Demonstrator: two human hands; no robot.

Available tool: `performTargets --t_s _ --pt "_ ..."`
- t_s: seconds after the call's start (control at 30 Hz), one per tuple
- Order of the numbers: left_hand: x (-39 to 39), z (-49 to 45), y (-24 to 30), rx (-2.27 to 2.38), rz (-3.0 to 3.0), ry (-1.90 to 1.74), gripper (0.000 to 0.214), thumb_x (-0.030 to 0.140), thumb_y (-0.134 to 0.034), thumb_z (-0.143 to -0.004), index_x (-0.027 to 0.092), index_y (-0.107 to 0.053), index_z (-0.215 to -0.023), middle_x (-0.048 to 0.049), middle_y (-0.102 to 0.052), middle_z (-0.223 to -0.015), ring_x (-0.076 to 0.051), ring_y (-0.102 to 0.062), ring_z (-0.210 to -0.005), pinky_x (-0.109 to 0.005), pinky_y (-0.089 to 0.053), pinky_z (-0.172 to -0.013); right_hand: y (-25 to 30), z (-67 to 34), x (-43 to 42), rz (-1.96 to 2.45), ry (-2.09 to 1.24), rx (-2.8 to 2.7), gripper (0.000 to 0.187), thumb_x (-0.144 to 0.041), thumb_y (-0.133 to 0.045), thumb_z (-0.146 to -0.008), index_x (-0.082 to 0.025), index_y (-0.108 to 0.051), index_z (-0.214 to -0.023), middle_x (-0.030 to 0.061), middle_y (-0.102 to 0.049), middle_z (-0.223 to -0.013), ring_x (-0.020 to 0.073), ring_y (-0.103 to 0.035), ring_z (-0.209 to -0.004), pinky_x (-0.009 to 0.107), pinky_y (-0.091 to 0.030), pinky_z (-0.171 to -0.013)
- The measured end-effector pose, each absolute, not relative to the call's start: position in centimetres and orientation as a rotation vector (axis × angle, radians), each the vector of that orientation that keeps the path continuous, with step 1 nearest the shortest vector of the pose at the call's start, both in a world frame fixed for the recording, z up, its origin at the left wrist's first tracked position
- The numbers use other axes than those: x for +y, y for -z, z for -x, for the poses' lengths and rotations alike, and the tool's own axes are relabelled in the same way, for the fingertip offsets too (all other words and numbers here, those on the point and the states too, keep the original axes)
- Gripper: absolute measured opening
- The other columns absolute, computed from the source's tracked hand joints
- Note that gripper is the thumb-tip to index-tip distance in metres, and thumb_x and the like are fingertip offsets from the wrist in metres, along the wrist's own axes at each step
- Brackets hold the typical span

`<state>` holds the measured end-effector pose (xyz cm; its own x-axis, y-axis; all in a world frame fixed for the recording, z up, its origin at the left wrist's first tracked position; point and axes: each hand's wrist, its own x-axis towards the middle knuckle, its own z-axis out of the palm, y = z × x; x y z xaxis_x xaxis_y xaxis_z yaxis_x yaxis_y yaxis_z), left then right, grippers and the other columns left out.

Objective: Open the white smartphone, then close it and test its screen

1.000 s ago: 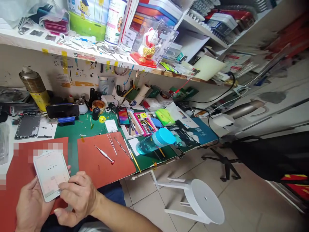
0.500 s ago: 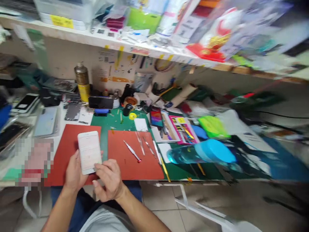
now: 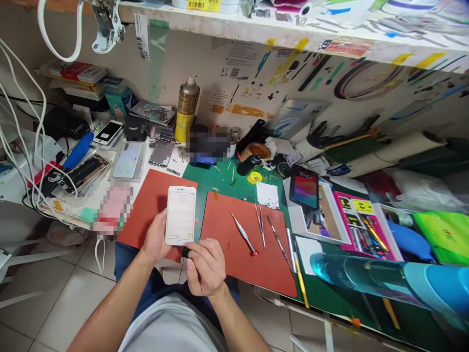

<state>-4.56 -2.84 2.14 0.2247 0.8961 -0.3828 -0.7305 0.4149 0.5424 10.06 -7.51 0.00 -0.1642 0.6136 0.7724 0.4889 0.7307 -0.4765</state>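
My left hand (image 3: 156,239) is closed around the lower left side of a white smartphone (image 3: 181,215), its fingertips showing past the right edge. The screen is lit with a pale page, and a round home button sits below it. My right hand (image 3: 205,266) holds nothing; its index finger reaches to the phone's lower right corner, the other fingers half curled and the thumb apart. Whether that fingertip touches the phone I cannot tell. Beneath the phone lies a red-brown mat (image 3: 148,203). On a second such mat (image 3: 227,222) rest a precision screwdriver (image 3: 242,232) and tweezers (image 3: 260,225).
A blue water bottle (image 3: 373,278) lies at the right front. Behind it are a white box (image 3: 344,237) bearing a lit phone (image 3: 305,188) and a pink tool tray (image 3: 366,225). A spray can (image 3: 186,110) stands at the back. White cables (image 3: 38,146) hang at left; a shelf (image 3: 220,24) spans above.
The camera view has turned left, so the bench appears farther right. The phone's screen page looks different, with a small green spot at its lower right. My left hand keeps its hold.
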Motion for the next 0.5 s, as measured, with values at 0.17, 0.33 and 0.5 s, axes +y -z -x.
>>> performTargets --t_s 0.17,0.33,0.5 --pt "-3.01 4.52 -1.98 0.72 -0.317 -1.161 0.046 0.035 -0.052 -0.097 0.011 -0.061 -0.136 -0.016 -0.075 -0.12 -0.034 -0.071 -0.112 -0.048 -0.053 -0.099 0.04 -9.99 -7.49 0.859 -0.139 -1.801 0.012 -0.015 -0.051 -0.087 -0.018 -0.062 -0.089 0.0095 -0.073 -0.092 0.0224 -0.059 -0.083 0.039 -0.045 -0.072" --pt "-3.26 4.31 -1.81 0.803 -0.374 -1.183 0.049 0.03 -0.065 -0.093 0.016 -0.058 -0.14 -0.0145 -0.075 -0.12 -0.032 -0.073 -0.108 -0.046 -0.054 -0.098 0.1 -10.08 -7.56 0.857 -0.158 -1.81 0.012 -0.016 -0.051 -0.086 -0.019 -0.062 -0.09 0.0097 -0.073 -0.093 0.0226 -0.058 -0.083 0.04 -0.045 -0.072" --pt "-3.26 4.38 -1.73 0.795 -0.382 -1.177 0.052 0.029 -0.068 -0.091 0.018 -0.058 -0.141 -0.014 -0.075 -0.12 -0.032 -0.073 -0.106 -0.045 -0.054 -0.097 0.23 -10.19 -7.61 0.882 -0.176 -1.795 0.012 -0.015 -0.05 -0.086 -0.019 -0.062 -0.09 0.0092 -0.073 -0.093 0.0225 -0.058 -0.083 0.04 -0.045 -0.072"
